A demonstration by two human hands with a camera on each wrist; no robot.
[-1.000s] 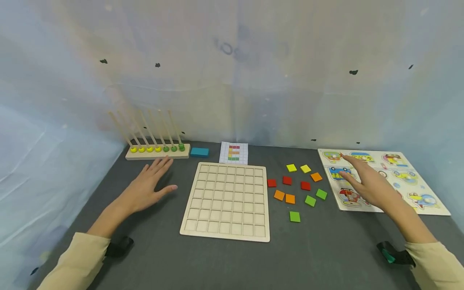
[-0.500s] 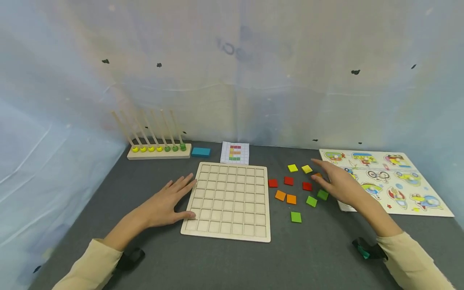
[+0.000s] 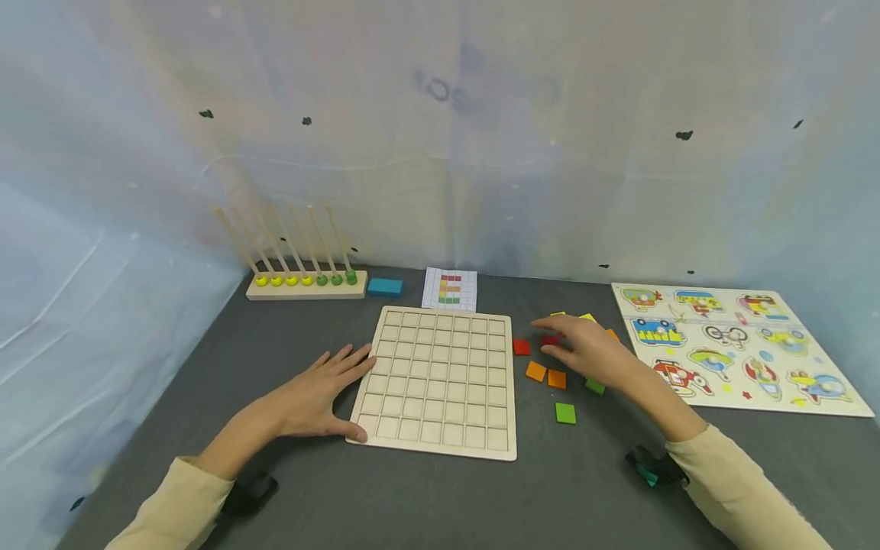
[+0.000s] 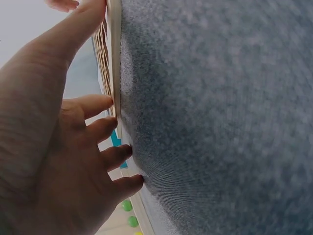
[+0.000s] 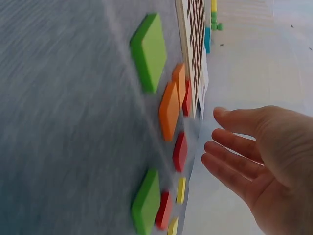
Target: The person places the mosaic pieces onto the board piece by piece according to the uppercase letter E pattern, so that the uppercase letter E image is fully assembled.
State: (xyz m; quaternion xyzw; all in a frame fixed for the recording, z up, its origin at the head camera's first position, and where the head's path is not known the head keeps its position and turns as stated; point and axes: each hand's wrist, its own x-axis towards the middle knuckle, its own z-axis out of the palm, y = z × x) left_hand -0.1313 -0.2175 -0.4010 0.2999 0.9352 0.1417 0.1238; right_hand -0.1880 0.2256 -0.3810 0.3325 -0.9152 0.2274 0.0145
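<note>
At centre I see the grid board (image 3: 436, 382), left hand (image 3: 312, 397) spread against its left edge; rightward, the right hand (image 3: 587, 351), fingers loosely extended, hides some coloured tiles (image 3: 557, 379). Far left stands an abacus (image 3: 309, 293); right, a picture puzzle (image 3: 745, 355).

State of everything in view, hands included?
Grid board: flat, cells up
Coloured tiles: loose, flat
Left hand: spread, touching grid board
Right hand: over tiles, holding nothing
Pattern card: printed side up
Bead abacus: standing, beads at base
Blue block: lying flat
Puzzle board: flat, pictures up
</note>
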